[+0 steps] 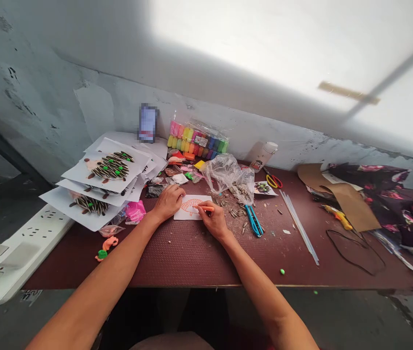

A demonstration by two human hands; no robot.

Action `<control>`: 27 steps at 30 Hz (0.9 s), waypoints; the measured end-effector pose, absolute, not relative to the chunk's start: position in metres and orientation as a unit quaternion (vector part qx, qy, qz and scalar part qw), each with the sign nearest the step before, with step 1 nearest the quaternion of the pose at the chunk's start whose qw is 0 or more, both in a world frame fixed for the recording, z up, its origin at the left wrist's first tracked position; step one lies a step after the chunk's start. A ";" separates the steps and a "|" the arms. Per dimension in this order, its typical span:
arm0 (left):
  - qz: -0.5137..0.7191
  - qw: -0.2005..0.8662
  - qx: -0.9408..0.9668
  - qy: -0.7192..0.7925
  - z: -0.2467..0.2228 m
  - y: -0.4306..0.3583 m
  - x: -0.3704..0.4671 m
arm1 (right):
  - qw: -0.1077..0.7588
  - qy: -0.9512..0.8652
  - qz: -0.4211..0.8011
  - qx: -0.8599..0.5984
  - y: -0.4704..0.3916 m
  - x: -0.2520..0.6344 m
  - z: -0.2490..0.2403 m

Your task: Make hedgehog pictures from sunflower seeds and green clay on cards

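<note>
A small white paper (179, 215) lies on the brown table, bearing an orange drawing of a rounded body filled with scalloped marks. My right hand (214, 221) is closed round an orange marker (206, 208), its tip at the drawing. Over the paper's upper left edge rests my left hand (170, 200), fingers laid on the sheet with nothing held. Just right of the paper are scattered striped sunflower seeds (236, 212) and a teal-handled cutting tool (253, 221). A clear plastic bag (224, 172) with more seeds sits behind them.
Sheets with seed hedgehogs (111, 167) are stacked left, near a white power strip (27, 248). Behind stand a phone (148, 123), a pack of coloured clay (197, 141) and a bottle (264, 155). Rightward lie scissors (274, 181), clear sticks (299, 226) and a yellow glue gun (338, 217).
</note>
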State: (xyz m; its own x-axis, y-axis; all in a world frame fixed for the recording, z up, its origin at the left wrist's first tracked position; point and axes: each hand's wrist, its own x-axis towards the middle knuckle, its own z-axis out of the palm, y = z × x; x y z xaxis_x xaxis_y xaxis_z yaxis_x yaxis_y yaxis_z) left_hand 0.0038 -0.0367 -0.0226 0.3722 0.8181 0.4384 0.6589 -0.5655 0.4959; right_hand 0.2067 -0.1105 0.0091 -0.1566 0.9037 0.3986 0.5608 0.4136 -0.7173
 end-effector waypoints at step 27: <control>0.324 0.087 0.825 0.455 -0.021 -0.038 0.005 | 0.445 -0.740 0.214 -0.457 -0.111 0.207 0.009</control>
